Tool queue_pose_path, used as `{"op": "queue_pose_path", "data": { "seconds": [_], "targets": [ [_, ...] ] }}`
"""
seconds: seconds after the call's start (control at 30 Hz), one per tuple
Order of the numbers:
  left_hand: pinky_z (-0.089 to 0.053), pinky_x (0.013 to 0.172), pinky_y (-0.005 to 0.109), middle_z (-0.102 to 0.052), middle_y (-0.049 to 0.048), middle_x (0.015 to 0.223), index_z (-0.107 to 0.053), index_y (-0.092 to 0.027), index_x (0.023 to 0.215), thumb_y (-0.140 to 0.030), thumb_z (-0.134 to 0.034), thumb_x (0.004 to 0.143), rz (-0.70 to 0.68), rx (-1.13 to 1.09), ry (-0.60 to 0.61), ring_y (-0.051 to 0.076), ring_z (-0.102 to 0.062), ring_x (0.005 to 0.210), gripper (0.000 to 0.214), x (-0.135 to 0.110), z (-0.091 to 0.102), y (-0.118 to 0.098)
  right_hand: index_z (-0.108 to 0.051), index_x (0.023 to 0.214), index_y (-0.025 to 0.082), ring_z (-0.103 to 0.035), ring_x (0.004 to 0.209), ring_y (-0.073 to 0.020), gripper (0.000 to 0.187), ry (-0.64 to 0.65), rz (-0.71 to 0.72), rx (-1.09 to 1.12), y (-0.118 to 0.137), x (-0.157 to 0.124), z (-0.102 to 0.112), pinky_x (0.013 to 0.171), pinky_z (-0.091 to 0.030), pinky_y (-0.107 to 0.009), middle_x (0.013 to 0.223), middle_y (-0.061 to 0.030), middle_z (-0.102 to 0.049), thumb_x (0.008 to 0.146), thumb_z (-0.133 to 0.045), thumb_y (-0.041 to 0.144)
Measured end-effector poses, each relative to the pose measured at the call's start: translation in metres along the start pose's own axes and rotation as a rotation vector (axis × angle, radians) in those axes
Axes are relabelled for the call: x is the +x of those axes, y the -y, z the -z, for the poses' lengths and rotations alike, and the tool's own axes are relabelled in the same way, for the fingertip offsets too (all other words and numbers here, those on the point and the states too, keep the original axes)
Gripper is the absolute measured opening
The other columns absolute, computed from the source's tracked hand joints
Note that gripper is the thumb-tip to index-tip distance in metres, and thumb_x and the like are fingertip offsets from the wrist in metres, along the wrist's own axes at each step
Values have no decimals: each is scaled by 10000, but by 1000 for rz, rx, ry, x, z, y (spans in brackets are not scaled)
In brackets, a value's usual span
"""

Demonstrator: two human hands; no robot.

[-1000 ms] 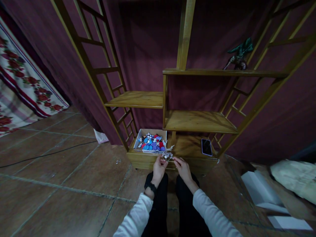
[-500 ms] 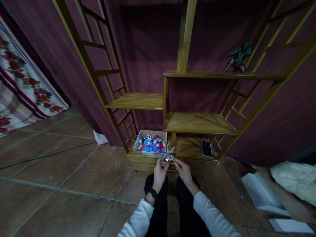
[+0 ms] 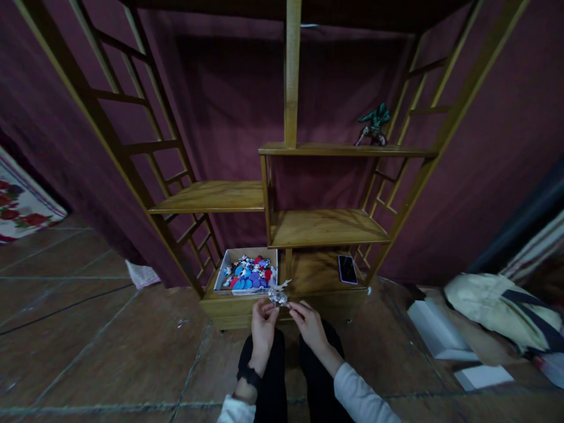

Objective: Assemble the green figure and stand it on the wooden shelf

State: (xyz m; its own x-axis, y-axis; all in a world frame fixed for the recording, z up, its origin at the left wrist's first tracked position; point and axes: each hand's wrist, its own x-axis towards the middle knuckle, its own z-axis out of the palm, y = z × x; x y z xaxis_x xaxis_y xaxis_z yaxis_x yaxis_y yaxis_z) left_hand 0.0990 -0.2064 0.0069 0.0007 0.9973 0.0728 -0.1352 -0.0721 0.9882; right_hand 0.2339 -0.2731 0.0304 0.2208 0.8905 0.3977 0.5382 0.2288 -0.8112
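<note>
Both my hands are raised in front of the low cabinet of a wooden shelf unit. Between them is a shiny silver figurine with pale, antler-like branches rising from its top. My left hand pinches it from the left side, thumb and fingers closed. From the right, my right hand is closed with its fingertips at the figurine's right end. Just behind it stands an open white box filled with small colourful figures. The figurine's finer detail is too small to make out.
A phone lies on the cabinet top. A dark green figure stands on the upper right shelf. White boxes and a pale bag are on the floor at right. A cable crosses the floor at left.
The view has swung to the right and slightly up, so the shelf and hands sit further left and lower. Both hands still hold the silver figurine in much the same way.
</note>
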Motion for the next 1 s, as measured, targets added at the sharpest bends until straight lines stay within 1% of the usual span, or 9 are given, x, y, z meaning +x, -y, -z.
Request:
{"op": "queue_pose_path", "data": {
  "seconds": [0.07, 0.13, 0.27, 0.37, 0.5, 0.6, 0.73, 0.83, 1.0],
  "targets": [
    [-512, 719, 306, -654, 39, 804, -527, -164, 935, -353, -720, 603, 4, -4, -16, 161, -647, 741, 428, -1, -1, -6, -645, 1069, 278, -635, 854, -174, 257, 3, -8, 0, 6, -2, 1, 768, -497, -266, 947, -32, -658, 868, -485, 272],
    [-513, 724, 313, -667, 46, 775, -566, -154, 840, -389, -712, 605, 15, 28, 23, 172, -649, 733, 363, -4, -2, -11, -648, 1065, 283, -633, 846, -176, 254, -3, -8, 12, 11, -3, 4, 770, -496, -272, 940, -32, -658, 869, -486, 279],
    [-515, 740, 340, -686, 73, 812, -645, -141, 855, -449, -694, 618, -4, 101, 71, 198, -649, 753, 392, -11, -2, -24, -650, 1061, 280, -629, 820, -172, 258, -20, -13, 68, 19, -2, 11, 728, -502, -263, 917, -37, -652, 880, -467, 291],
    [-503, 793, 362, -671, 92, 878, -685, -151, 821, -466, -700, 616, -130, 171, 40, 217, -633, 829, 376, -13, -4, -38, -663, 1032, 271, -624, 792, -170, 251, -50, -6, 113, 27, 5, 20, 685, -505, -255, 897, -39, -649, 879, -465, 295],
    [-495, 820, 377, -632, 99, 921, -709, -167, 741, -508, -695, 609, -302, 233, -50, 231, -605, 876, 366, -14, -12, -70, -676, 1009, 274, -624, 780, -170, 242, -81, 8, 154, 45, 21, 36, 663, -511, -250, 874, -35, -652, 872, -480, 311],
    [-509, 763, 356, -624, 93, 880, -712, -167, 751, -512, -681, 626, -351, 240, -68, 223, -601, 827, 369, -15, -20, -95, -673, 1019, 269, -624, 798, -170, 248, -102, 24, 163, 58, 35, 47, 676, -517, -249, 891, -38, -651, 869, -482, 319],
    [-500, 724, 330, -637, 79, 863, -709, -186, 851, -470, -644, 695, -396, 283, -43, 213, -601, 794, 331, -16, -29, -124, -676, 996, 245, -627, 765, -171, 249, -131, 23, 231, 70, 54, 56, 636, -542, -255, 903, -48, -654, 847, -504, 346],
    [-485, 720, 311, -642, 69, 893, -701, -211, 919, -427, -613, 743, -451, 363, -51, 201, -601, 787, 292, -18, -35, -143, -681, 961, 223, -634, 763, -184, 253, -153, -24, 350, 75, 68, 55, 588, -564, -265, 914, -54, -662, 812, -542, 374],
    [-457, 674, 273, -640, 58, 907, -697, -242, 962, -361, -592, 779, -524, 538, -135, 185, -598, 756, 243, -23, -41, -167, -680, 943, 197, -654, 796, -212, 268, -176, -60, 483, 82, 82, 46, 612, -592, -315, 927, -66, -683, 781, -576, 384]
  ]
}}
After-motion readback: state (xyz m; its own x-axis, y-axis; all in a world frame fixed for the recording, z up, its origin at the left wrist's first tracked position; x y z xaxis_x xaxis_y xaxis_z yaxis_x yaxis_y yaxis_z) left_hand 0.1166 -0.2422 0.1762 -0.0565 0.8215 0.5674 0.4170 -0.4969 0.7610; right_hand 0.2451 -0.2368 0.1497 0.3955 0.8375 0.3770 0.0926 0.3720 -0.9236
